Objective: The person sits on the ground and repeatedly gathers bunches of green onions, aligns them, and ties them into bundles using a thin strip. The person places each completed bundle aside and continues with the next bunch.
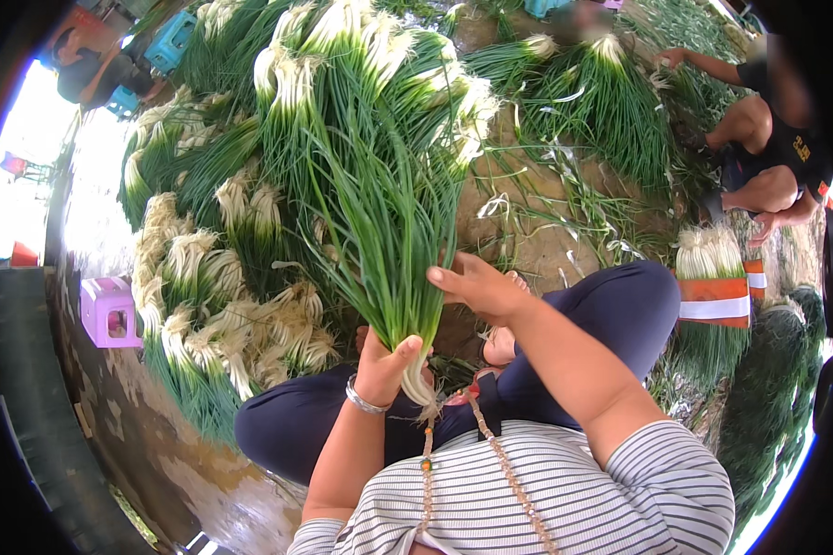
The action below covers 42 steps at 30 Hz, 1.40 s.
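Observation:
A bunch of green onions (396,257) stands nearly upright before me, white bulbs and roots down by my lap and long green leaves fanning upward. My left hand (378,371), with a silver bangle at the wrist, is shut around the bunch just above the white ends, thumb in front. At the right edge of the leaves is my right hand (482,288), thumb and fingers apart. Its fingertips are partly hidden by the leaves. Beyond the held bunch rises a large pile of green onions (361,48), white ends toward the top.
More bunches (229,333) lie at left, near a purple plastic stool (110,312). Loose trimmed leaves (562,208) litter the wet floor. At right, an orange-and-white band (713,304) wraps a bundle. A person (770,139) squats at upper right; another person (101,69) is at upper left.

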{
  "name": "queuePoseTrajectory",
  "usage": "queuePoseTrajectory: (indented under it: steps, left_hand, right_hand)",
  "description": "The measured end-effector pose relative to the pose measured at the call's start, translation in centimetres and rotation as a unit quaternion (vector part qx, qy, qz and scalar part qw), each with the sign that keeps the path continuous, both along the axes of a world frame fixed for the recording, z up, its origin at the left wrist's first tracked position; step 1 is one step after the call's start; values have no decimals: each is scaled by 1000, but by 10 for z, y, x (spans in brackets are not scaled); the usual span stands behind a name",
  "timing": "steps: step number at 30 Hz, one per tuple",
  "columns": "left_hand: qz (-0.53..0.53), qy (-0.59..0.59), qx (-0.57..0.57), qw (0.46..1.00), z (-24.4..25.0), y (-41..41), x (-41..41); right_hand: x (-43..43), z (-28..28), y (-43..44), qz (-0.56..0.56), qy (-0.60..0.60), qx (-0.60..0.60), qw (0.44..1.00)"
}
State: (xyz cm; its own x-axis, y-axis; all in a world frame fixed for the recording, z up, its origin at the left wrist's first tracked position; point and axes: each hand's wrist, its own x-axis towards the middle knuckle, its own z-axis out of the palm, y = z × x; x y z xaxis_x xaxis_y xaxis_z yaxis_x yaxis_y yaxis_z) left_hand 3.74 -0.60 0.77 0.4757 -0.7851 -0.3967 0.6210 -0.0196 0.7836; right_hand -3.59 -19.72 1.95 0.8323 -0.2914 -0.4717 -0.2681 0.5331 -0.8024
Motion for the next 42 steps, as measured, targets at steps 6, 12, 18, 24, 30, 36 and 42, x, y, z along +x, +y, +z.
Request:
queuePoseTrajectory:
  steps: [6, 12, 18, 24, 30, 36, 42]
  left_hand:
    - [40, -2, -4, 999, -5, 4, 7]
    - [22, -25, -33, 999, 0, 3, 6]
    - [-20, -41, -33, 998, -2, 4, 2]
    - [-49, -83, -23, 995, 0, 4, 2]
    - [-49, -96, -19, 994, -2, 3, 3]
    - [-24, -72, -19, 997, -3, 3, 3]
    - [-23, 48, 17, 998, 3, 5, 5]
  right_hand:
    - [5, -5, 0, -166, -149, 188, 956]
    - [2, 10, -7, -163, -152, 192, 956]
    - [3, 14, -11, -116, -45, 157, 980]
    - [2, 10, -15, -105, -39, 168, 979]
    - [5, 11, -13, -111, -50, 164, 979]
    - [5, 8, -15, -115, -59, 135, 982]
    - [1, 9, -19, -122, -46, 99, 986]
